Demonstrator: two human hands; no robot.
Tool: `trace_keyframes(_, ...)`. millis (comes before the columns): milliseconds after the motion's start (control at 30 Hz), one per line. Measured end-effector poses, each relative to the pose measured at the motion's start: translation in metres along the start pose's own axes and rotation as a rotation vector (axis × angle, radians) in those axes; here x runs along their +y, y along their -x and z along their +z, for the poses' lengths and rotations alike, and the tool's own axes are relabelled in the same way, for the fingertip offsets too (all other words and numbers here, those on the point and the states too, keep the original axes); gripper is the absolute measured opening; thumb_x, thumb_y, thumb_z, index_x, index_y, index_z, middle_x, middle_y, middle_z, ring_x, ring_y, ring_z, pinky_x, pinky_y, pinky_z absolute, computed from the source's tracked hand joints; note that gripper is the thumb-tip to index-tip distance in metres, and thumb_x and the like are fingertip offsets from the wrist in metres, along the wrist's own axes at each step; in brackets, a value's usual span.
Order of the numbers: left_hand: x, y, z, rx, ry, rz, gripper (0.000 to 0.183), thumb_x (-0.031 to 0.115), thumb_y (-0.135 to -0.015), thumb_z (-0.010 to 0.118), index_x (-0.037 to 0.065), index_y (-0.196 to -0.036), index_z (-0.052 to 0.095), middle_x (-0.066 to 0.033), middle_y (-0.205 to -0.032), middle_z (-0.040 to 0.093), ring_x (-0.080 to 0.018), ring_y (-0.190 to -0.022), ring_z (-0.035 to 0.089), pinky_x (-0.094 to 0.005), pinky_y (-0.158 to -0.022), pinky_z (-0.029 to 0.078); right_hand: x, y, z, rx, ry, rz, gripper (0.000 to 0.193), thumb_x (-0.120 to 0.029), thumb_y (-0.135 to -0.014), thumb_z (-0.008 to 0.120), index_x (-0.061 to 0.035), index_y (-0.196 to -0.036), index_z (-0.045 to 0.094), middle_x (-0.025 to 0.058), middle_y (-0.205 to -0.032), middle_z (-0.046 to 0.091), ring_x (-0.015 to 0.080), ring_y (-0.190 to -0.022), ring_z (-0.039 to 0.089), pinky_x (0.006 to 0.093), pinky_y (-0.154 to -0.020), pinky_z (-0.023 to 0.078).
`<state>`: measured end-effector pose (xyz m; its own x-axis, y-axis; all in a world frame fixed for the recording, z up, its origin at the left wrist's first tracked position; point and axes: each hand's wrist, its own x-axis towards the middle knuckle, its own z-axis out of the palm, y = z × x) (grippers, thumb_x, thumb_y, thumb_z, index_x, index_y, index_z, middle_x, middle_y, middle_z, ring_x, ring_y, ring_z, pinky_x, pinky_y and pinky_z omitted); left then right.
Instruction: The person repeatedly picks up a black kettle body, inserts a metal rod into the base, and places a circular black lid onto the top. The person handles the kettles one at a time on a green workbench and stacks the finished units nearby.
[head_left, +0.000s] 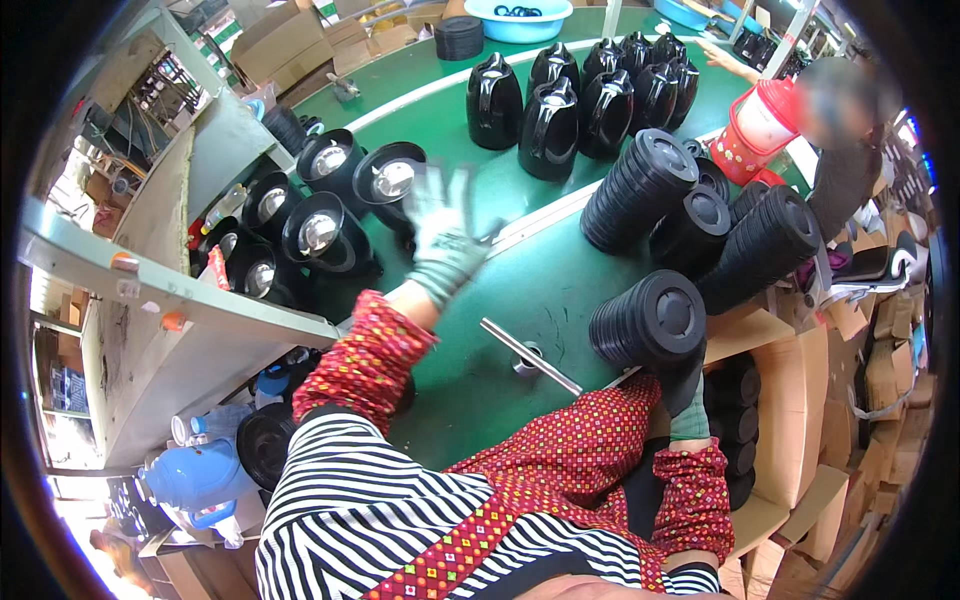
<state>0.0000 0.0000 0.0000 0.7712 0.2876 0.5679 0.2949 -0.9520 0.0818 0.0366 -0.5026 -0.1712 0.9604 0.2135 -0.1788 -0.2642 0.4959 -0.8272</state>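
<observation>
- Holds the left hand (443, 235), in a pale grey glove, above the green counter (500, 300); fingers spread wide and blurred, with nothing visible in the grasp.
- Has a black housing (388, 182) with a shiny metal dome inside just beside those fingers, to the left and slightly far; mouth up, long axis seemingly upright. Far nearer to the left hand than to the right. Cannot tell about contact between fingertips and rim, given the blur.
- Keeps company there with more black housings (318, 232), grouped mouth up farther left.
- Has the right hand (693, 400) low at the near right, mostly hidden behind a stack of black discs (655, 320); cannot tell how far open, or what, if anything, is held.
- Shows between the hands a slanting metal bar (531, 355), well apart from the left fingers.
- Beyond, on the far side, carries glossy black jugs (548, 130), standing upright in a cluster.
- Farther right, includes a red bucket (755, 125) and a co-worker's hand (735, 65), well apart from both own hands.
</observation>
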Motion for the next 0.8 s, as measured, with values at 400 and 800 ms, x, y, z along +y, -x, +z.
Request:
trace_keyframes(400,-0.075,0.014,-0.032,-0.031,0.062,0.153,0.047,0.023,-0.067,0.087,0.014,-0.109,0.067,-0.0071,-0.133,0.062,-0.0290,-0.122,0.058,-0.0554,-0.115,0.032,-0.073,0.092,0.112,0.350,0.538,-0.651,0.057,-0.021,-0.107,0.060,-0.0022,-0.158,0.042,0.0135,-0.155,0.050,0.0241,-0.134,0.055,0.0404,-0.115,0.045)
trace_keyframes(800,0.094,0.102,-0.248,-0.175,0.450,1.039,0.031,0.021,-0.075,0.078,0.014,-0.105,0.074,-0.0069,-0.134,0.066,-0.0250,-0.113,0.061,-0.0584,-0.116,0.039,-0.126,0.172,0.257,-0.349,0.310,-0.009,0.076,-0.039,-0.096,0.079,-0.0007,-0.153,0.047,0.0080,-0.129,0.066,0.0096,-0.086,0.069,0.0232,-0.067,0.058)
